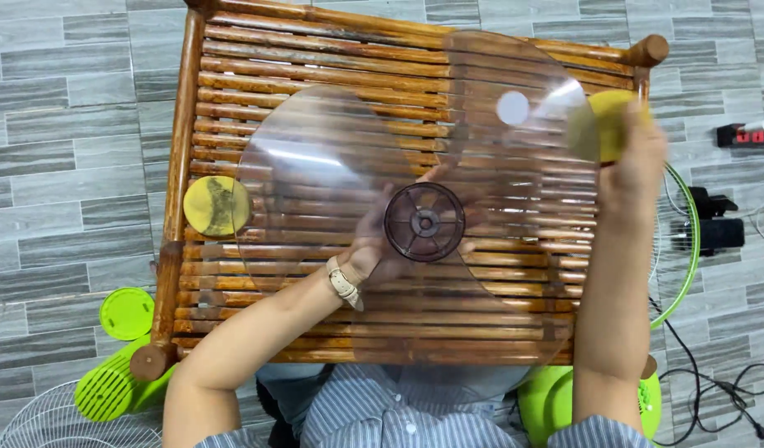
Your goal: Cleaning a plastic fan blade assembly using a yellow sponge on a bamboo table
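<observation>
Holding a clear plastic fan blade [357, 174] flat over a slatted bamboo table [316, 58]; dark round hub [424, 221] sitting at blade centre. Left hand [382, 249] reaching under the blade, fingers closed around the hub from below, pale wristwatch [344, 284] on that wrist. Right hand [635, 162] raised at the blade's right edge, clamped on a yellow-green sponge [602, 124], pressing it against the plastic there. Hands well apart, one at centre, one at rim.

Counting: two sponges, second round stained one [217, 206] lying on the table's left side, just beside the blade edge. One small lime-green round cap [126, 313] on the tiled floor left of the table. One lime-green vented fan housing [108, 386] below it, near the table's corner post. One white wire grille [42, 423] at bottom left, one green-rimmed grille [676, 249] at right behind the forearm. One black power strip with red switches [751, 134] at far right, black cable [714, 390] trailing across the floor.
</observation>
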